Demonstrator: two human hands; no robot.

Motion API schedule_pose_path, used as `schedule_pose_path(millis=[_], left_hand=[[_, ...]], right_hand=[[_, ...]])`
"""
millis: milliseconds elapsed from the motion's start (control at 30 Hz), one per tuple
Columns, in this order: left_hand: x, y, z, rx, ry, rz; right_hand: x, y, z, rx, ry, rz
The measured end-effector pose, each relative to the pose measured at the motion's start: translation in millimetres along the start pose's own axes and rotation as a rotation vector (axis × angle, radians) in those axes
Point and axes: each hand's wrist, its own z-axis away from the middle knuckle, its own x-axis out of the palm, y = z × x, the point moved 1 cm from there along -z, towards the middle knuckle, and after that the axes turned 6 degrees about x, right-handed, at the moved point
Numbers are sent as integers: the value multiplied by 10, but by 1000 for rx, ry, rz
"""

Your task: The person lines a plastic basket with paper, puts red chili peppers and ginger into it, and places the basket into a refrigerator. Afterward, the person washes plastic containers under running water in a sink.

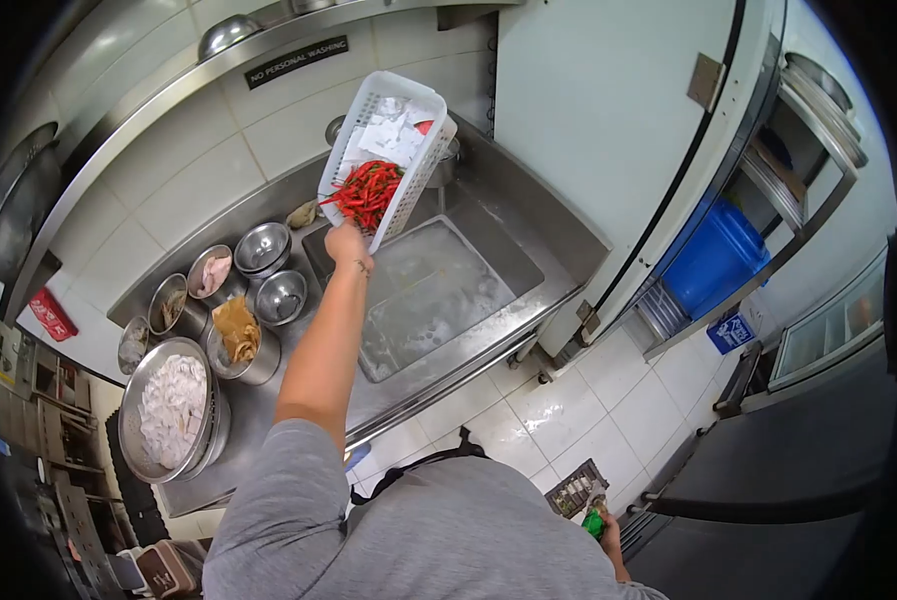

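My left hand point(346, 245) is stretched out over the sink, its fingers wrapped round the near end of a white perforated plastic basket point(423, 170). Inside the basket, a pile of red chillies point(368, 193) lies at the end nearest my hand. Crumpled white paper point(393, 135) fills the far end, with a bit of red beside it. Low at my right side, my right hand point(613, 540) is closed round a small green object point(594, 522) with a pale, shiny top; its kind is unclear.
The steel sink point(558, 285) holds cloudy water. On the counter to the left stand several metal bowls and pots point(263, 247), and a large colander point(128, 425) of pale pieces. A shelf edge point(168, 95) runs above. To the right are a door point(608, 130) and a blue tub point(713, 260).
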Motion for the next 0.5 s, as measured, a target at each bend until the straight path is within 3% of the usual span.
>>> schedule_pose_path(millis=[67, 233, 500], left_hand=[[-44, -18, 49, 138, 57, -203], [-195, -1, 128, 127, 94, -477], [-228, 66, 30, 133, 39, -583]], right_hand=[[-26, -111, -88, 40, -30, 7], [47, -335, -539, 43, -94, -69], [330, -589, -755, -16, -39, -57]])
